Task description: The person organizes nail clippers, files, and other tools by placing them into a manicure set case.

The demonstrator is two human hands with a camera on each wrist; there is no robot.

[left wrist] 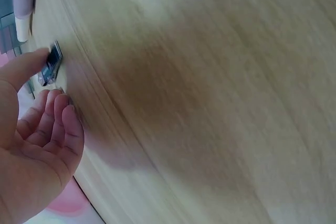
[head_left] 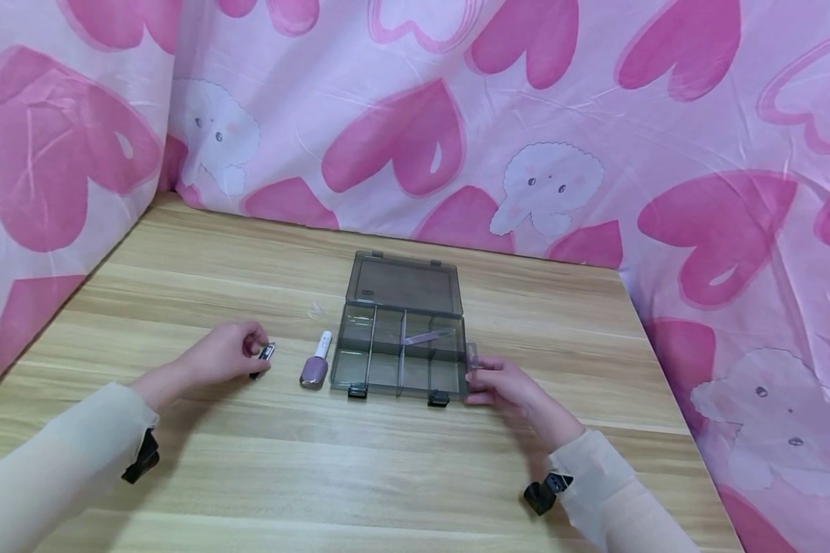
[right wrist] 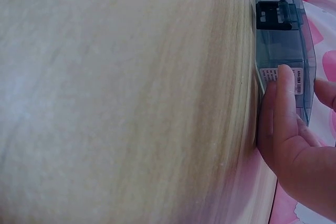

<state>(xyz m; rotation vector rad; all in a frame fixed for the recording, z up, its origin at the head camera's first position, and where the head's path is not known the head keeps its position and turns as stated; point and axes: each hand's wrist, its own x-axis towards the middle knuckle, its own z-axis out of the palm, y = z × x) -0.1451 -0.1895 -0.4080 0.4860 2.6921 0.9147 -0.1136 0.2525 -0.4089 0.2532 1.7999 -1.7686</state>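
Note:
Between the thumb and fingers of my left hand [head_left: 224, 349] is a small black item with silvery edges [head_left: 263, 359], held low over the table; its kind is too small to make out. A purple nail polish bottle with a white cap [head_left: 314, 367] lies just right of it. The grey translucent compartment box [head_left: 383, 388] sits with its lid [head_left: 404, 280] folded back. My right hand [head_left: 508, 388] rests at the box's right side. In the right wrist view its nearly straight fingers [right wrist: 283, 103] touch the wall by a white barcode label [right wrist: 299, 80].
A thin purple strip-like tool [head_left: 425, 337] lies slanted in the box, across the compartments on the right. Behind the bottle is a small clear piece [head_left: 316, 310] on the wooden table [head_left: 263, 476]. Pink heart-patterned cloth [head_left: 401, 138] walls in the back and both sides.

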